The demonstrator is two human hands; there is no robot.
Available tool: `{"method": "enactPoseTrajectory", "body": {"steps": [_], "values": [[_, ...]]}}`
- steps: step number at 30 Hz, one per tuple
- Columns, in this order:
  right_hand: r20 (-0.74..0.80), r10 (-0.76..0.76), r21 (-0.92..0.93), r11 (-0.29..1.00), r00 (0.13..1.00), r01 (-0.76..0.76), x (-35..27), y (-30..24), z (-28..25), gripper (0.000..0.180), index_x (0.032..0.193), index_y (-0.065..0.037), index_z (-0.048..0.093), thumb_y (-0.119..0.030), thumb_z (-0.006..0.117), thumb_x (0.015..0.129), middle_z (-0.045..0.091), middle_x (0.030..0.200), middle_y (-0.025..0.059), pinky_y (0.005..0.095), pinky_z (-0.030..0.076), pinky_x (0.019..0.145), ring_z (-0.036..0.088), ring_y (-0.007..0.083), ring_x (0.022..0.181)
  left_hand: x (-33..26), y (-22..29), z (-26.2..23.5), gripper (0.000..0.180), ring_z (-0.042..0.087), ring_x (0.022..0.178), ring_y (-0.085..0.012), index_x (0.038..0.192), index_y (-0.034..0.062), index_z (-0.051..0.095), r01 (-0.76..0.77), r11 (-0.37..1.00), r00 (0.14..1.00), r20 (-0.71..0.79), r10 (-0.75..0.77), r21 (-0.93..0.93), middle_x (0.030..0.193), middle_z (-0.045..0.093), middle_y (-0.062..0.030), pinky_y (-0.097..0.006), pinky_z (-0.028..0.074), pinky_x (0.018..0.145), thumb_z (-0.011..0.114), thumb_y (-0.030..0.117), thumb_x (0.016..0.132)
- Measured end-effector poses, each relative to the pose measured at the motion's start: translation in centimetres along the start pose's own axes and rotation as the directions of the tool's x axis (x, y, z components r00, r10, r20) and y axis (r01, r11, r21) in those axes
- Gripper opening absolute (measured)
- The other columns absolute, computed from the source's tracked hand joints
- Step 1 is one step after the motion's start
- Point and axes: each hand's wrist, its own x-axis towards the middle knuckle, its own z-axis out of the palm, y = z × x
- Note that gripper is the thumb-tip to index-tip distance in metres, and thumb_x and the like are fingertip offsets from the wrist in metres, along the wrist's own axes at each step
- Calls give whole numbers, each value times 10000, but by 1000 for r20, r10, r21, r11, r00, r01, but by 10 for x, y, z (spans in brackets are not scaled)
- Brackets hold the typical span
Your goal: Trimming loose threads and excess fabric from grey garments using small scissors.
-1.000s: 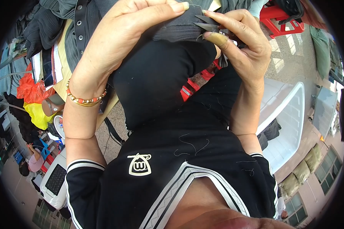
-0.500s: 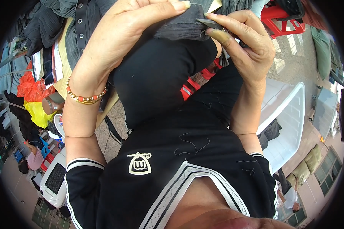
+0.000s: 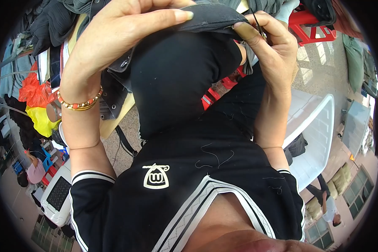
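A dark grey garment edge (image 3: 214, 17) is stretched between my hands above my lap, its band folded over. My left hand (image 3: 109, 40) is closed on its left part, the thumb lying along the top. At the right end, my right hand (image 3: 276, 50) pinches the edge between thumb and fingers; the thumb has a tan covering. Thread snips (image 3: 258, 25) sit in that same hand, with only a thin dark blade showing between the fingers and the rest hidden. A metal-studded dark garment (image 3: 113, 98) hangs at the table edge beside my left forearm.
Piled grey knitwear (image 3: 54, 29) lies at the far left. A red plastic bag (image 3: 35, 94) and a yellow bag (image 3: 42, 122) are left of my forearm. On the right stand a white plastic bin (image 3: 319, 138) with dark cloth inside and a red stool (image 3: 308, 29).
The garment has turned, showing a smooth folded band instead of ribbing. The snips' blade has swung from pointing left at the cloth to standing upright between my right fingers. My left hand moved slightly left.
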Motion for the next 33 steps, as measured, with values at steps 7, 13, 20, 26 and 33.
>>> {"method": "enactPoseTrajectory", "body": {"steps": [7, 13, 20, 26, 33], "values": [[64, -298, -306, 902, 952, 303, 3, -21, 10, 485, 1194, -41, 707, -77, 848, 731, 623, 928, 18, 219, 449, 719, 571, 99, 825, -19, -2, 6, 255, 650, 1012, -96, 1168, -15, 695, 366, 928, 867, -386, -315, 65, 1065, 716, -49, -225, 471, 948, 642, 127, 963], [162, -405, -364, 823, 900, 436, 7, -24, 11, 423, 1139, -41, 745, -48, 834, 726, 620, 868, 46, 243, 433, 676, 563, 133, 771, 3, 21, 30, 188, 622, 846, -62, 1093, -63, 680, 461, 835, 742, -386, -548, -300, 969, 705, -43, -189, 501, 768, 616, 68, 973], [212, -397, -383, 807, 893, 450, 10, -25, 10, 425, 1143, -50, 748, -58, 822, 725, 613, 843, 40, 255, 415, 649, 554, 139, 752, 10, -30, 5, 186, 628, 839, -61, 1079, -59, 686, -326, 889, 934, 39, 356, -321, 957, 708, -43, -186, 506, 766, 617, 79, 975], [209, -399, -347, 823, 893, 450, 8, -24, 8, 384, 1124, -49, 756, -31, 801, 743, 603, 830, 39, 246, 399, 623, 548, 135, 734, 5, 16, 23, 187, 624, 837, -56, 1076, -56, 689, 470, 850, 783, -334, -526, -237, 949, 706, -38, -179, 495, 753, 622, 82, 970], [83, -344, -228, 907, 935, 354, 8, -16, 13, 377, 1164, -2, 721, 2, 771, 790, 595, 853, 5, 206, 383, 620, 521, 69, 729, 16, -33, 2, 199, 615, 842, -48, 1086, -60, 686, -252, 944, 962, 55, 268, -212, 949, 703, -29, -178, 487, 760, 609, 91, 982]]}}
